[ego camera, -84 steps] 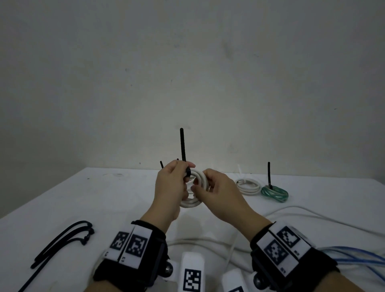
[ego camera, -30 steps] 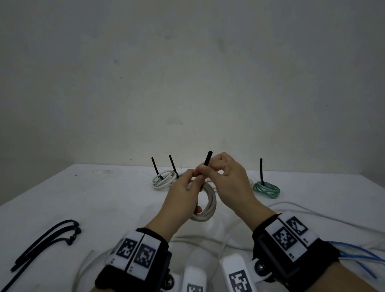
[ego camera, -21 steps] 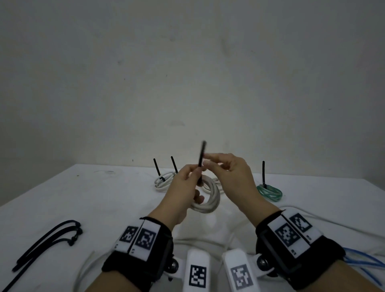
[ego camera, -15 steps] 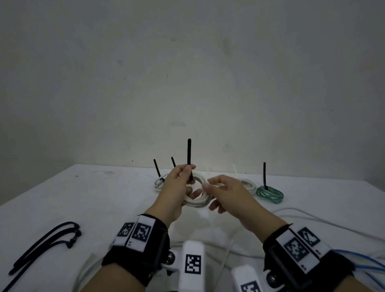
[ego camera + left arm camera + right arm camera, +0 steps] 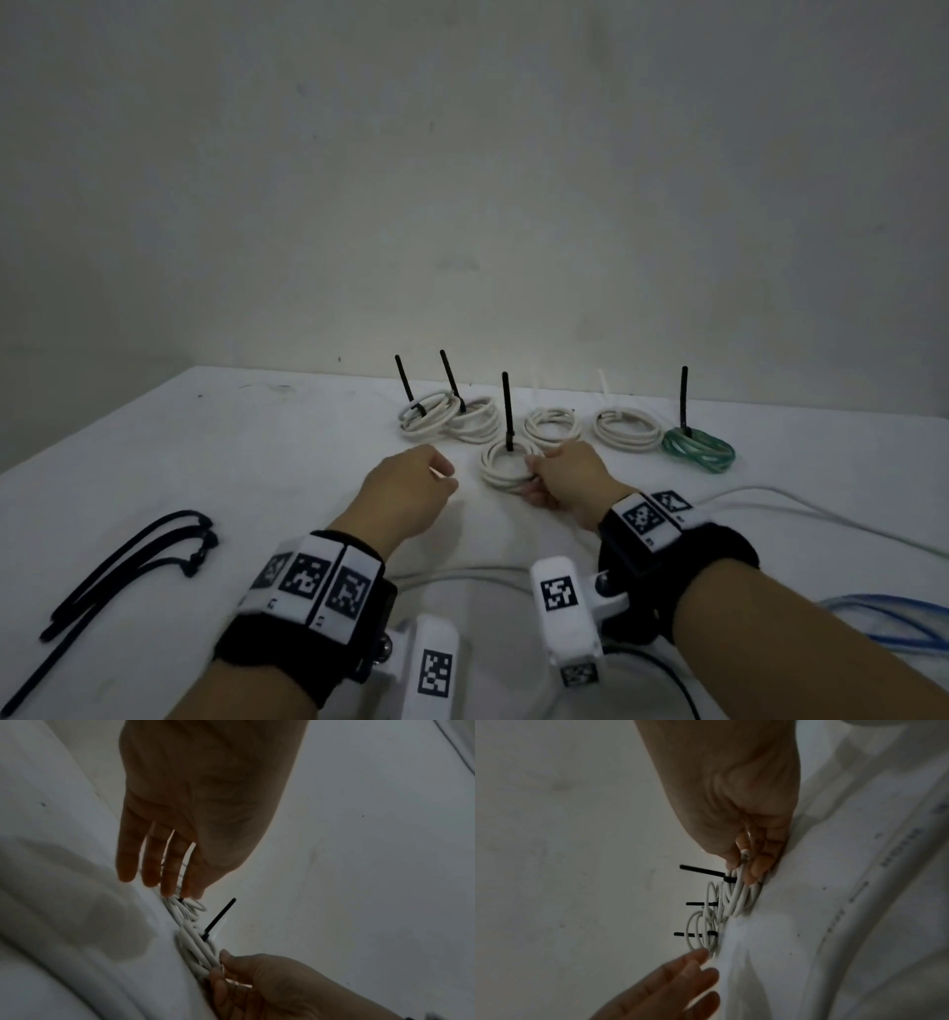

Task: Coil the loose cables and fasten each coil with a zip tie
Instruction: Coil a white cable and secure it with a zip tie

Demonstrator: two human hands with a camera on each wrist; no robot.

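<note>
White coil [image 5: 506,468]: smooth plastic jacket, slight sheen, pinched by the right hand [image 5: 567,480]. Its zip tie [image 5: 507,411]: matt black plastic, stiff, tail upright. Green coil [image 5: 698,450]: glossier jacket, looks translucent. Table [image 5: 215,452]: covered in matt white cloth, creases seen in the wrist views, a few dark specks. Wall [image 5: 462,180]: matt, painted, faintly blotchy. Spare ties [image 5: 128,560]: same matt black plastic. Wrist bands [image 5: 308,606]: black fabric with matt printed marker panels. Loose blue cable [image 5: 888,614]: smooth plastic.
</note>
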